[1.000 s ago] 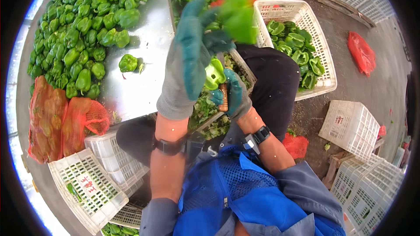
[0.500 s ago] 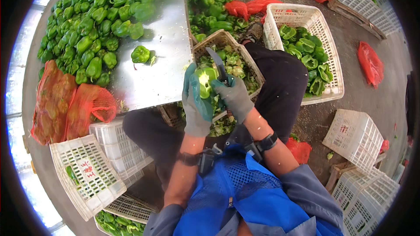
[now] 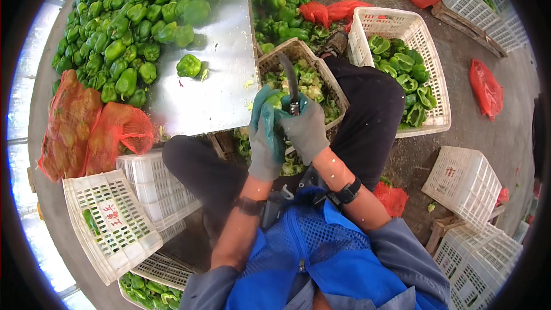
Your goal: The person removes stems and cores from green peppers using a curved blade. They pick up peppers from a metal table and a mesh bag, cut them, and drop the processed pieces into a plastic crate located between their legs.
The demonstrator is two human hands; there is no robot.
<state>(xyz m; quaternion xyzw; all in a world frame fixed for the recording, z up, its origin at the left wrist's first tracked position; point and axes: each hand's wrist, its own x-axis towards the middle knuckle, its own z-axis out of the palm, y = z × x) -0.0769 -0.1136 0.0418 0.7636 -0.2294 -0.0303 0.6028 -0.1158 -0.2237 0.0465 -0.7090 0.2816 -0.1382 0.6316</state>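
Cupping a partly hidden green pepper, the gloved left hand had its grip curled closed around it in the head view, probably to steady it close to the body. The gloved right hand pressed up beside it, its grip folded tight around the handle of a knife, whose blade pointed up and away from the person, a hold that seemed to spare the wrists and lap. Whether the blade touched the pepper could not be told, since the fingers covered that spot. Both hands sat over the near side of a crate of green scraps, which stood between the knees, apparently for short reach. To the right, a white crate of cut peppers stood just past the right knee, likely set there for easy reach

As for edges, the metal counter ended just left of the hands, so its near corner limited sideways swing. Its bare strip, with one loose pepper on it, left room short of the heaped peppers. The knees hemmed in the elbows' lower side, and the crate's raised rim bounded forward travel; the freest space seemed to be above the scraps, where the blade stood
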